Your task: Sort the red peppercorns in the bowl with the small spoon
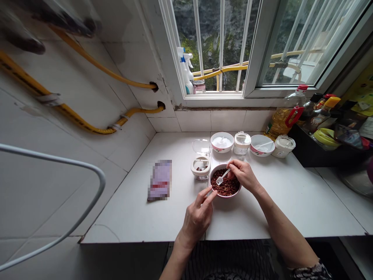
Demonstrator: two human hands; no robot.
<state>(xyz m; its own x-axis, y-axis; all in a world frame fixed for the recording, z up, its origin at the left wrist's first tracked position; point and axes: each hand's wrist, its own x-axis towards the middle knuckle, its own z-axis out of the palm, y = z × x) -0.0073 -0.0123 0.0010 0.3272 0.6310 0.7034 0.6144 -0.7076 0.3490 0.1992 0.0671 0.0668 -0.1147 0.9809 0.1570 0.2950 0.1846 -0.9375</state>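
Note:
My right hand (pixel 242 174) pinches the handle of a small white spoon (pixel 223 177). The spoon's scoop rests over dark red, coarse dried bits that look like peppercorns (pixel 225 188), which fill a round bowl (pixel 230 197) with a pinkish outside. On the bowl's near left rim are two fingertips of my left hand (pixel 199 212), holding its edge; the other fingers are curled under. Just left of the bowl, a clear seasoning jar (pixel 200 175) stands with its lid (pixel 201 146) flipped up and some dark bits inside.
Behind are a bowl of white granules (pixel 222 144), a lidded jar (pixel 242 143), a flowered bowl with a white spoon (pixel 262 147) and another jar (pixel 284 147). An oil bottle (pixel 284 112) stands by a black bottle rack (pixel 317 149). A blurred purple packet (pixel 160 181) lies left on the white counter (pixel 122 217).

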